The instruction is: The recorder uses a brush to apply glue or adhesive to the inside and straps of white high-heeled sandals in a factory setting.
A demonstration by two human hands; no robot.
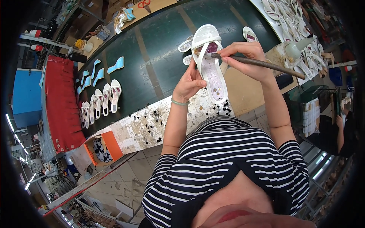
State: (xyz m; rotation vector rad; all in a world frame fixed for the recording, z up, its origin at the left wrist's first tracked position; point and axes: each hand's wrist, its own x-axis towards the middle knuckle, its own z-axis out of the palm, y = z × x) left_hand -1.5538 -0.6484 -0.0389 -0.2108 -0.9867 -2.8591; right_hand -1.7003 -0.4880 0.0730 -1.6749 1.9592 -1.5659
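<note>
A white strappy sandal [213, 78] is upright in front of me, toe end up, with crossed straps and a pale, patterned insole. My left hand [189, 84] is closed round its left side, thumb on the edge of the insole. In my right hand [249, 57] is a long dark wooden stick [268, 65], pinched between thumb and fingers. The stick's left end reaches the inside of the sandal by the straps, over a dark reddish patch; whether it touches is hard to tell. Behind the held sandal, more white sandals [186, 46] lie on the green belt, partly hidden.
The dark green conveyor belt [152, 41] carries a row of white sandals [106, 97] and several light blue shoe pieces [116, 65] at left. A pale green bottle [293, 51] stands at right beside piled white sandals [283, 22]. An orange box [111, 144] sits at the near left.
</note>
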